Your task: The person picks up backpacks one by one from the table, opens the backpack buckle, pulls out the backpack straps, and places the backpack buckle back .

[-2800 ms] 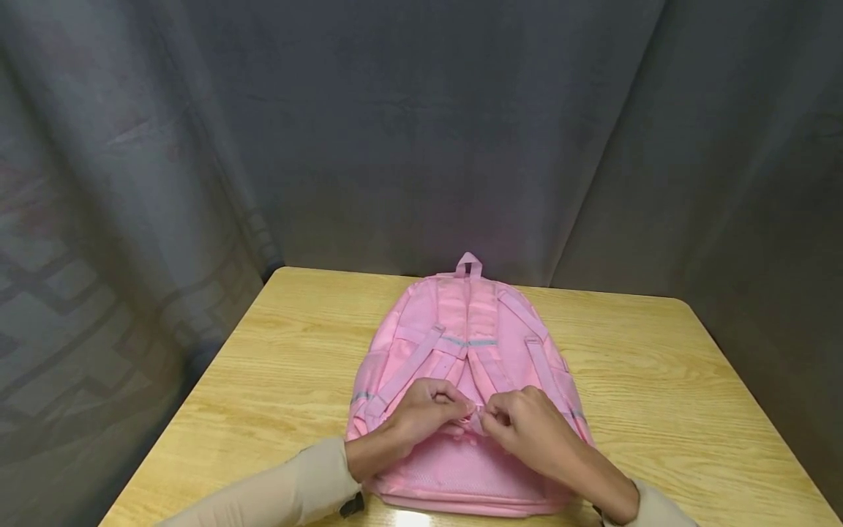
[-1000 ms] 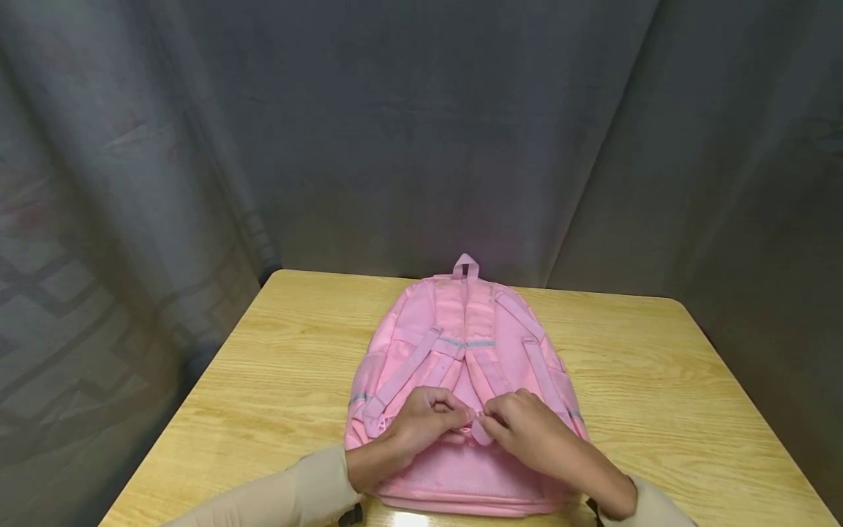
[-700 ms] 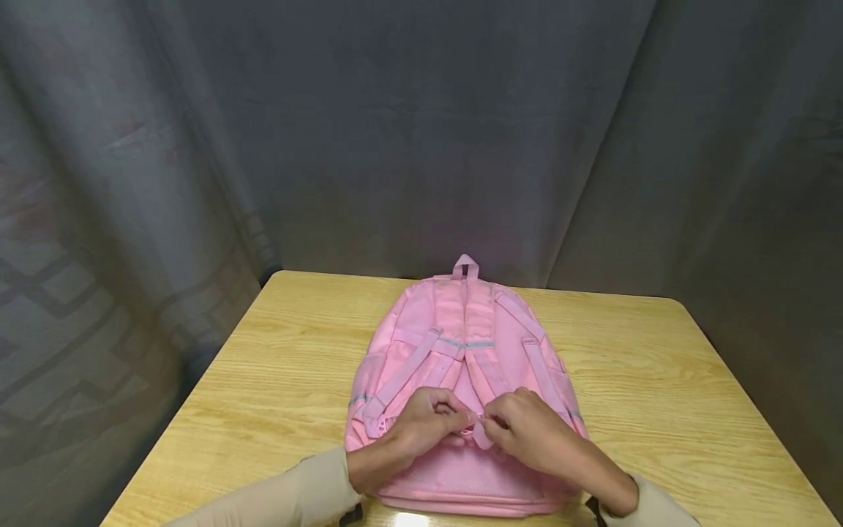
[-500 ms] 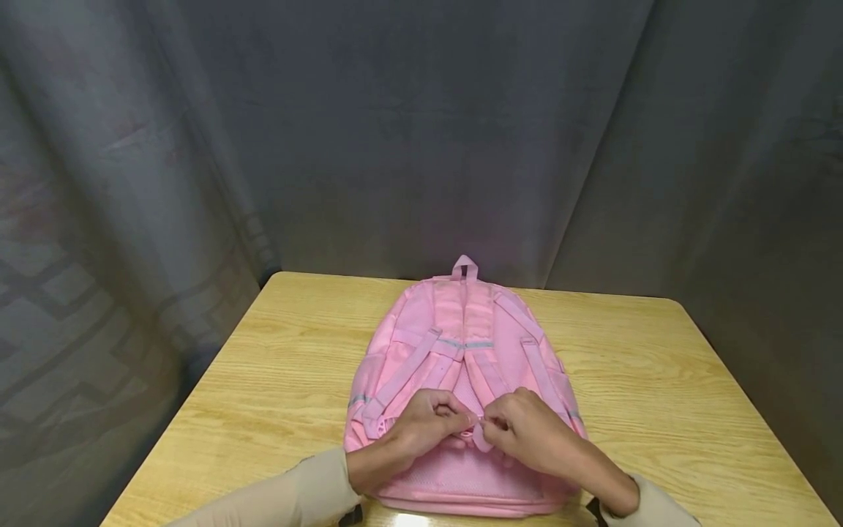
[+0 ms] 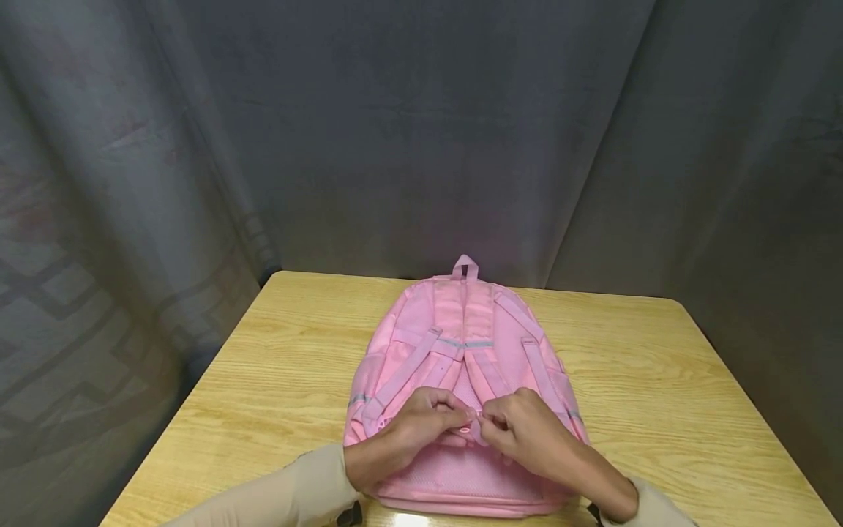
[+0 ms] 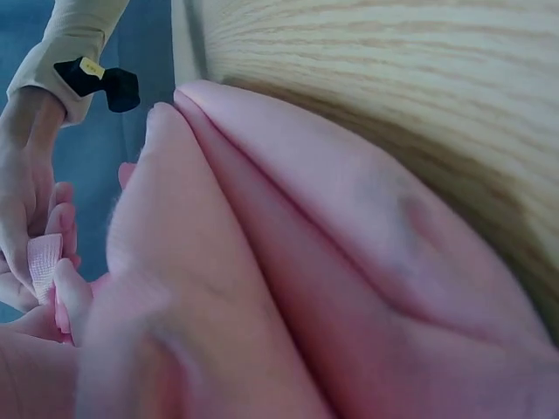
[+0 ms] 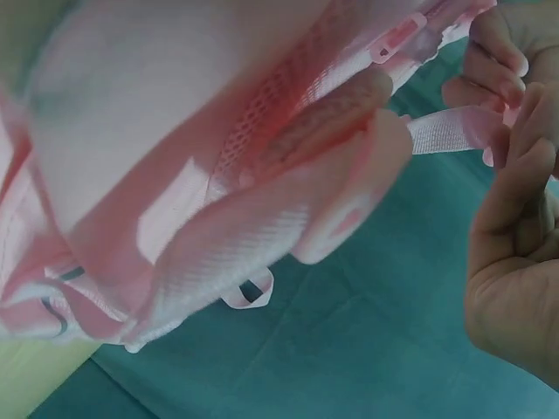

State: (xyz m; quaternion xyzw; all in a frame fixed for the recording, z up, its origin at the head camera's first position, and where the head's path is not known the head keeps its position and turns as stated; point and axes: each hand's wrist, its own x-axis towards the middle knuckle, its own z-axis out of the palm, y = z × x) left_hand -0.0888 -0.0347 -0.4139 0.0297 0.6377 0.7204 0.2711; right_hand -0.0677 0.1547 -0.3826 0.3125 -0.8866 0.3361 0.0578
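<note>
A pink backpack (image 5: 421,307) lies on the table, its shoulder straps facing up and its carry loop at the far end. Over its lower middle my two hands meet, fingertips almost together. My left hand (image 5: 424,421) pinches a small pink plastic buckle (image 5: 465,430), partly hidden by the fingers. Thumb and fingers of my right hand (image 5: 530,432) grip a pink webbing strap (image 5: 483,433), whose loose end hangs below them. The right wrist view shows that webbing stretched to the fingers, with another pink buckle (image 7: 397,39) on the bag nearby.
The wooden table (image 5: 658,380) extends on both sides of the backpack. Behind it hangs a dark grey curtain (image 5: 421,146), which also runs along the left and right sides.
The hands stay nearly in place, slightly lower than 2.8 seconds ago. The strap's loose end came into sight below the right fingers and shifts a little as the fingers work.
</note>
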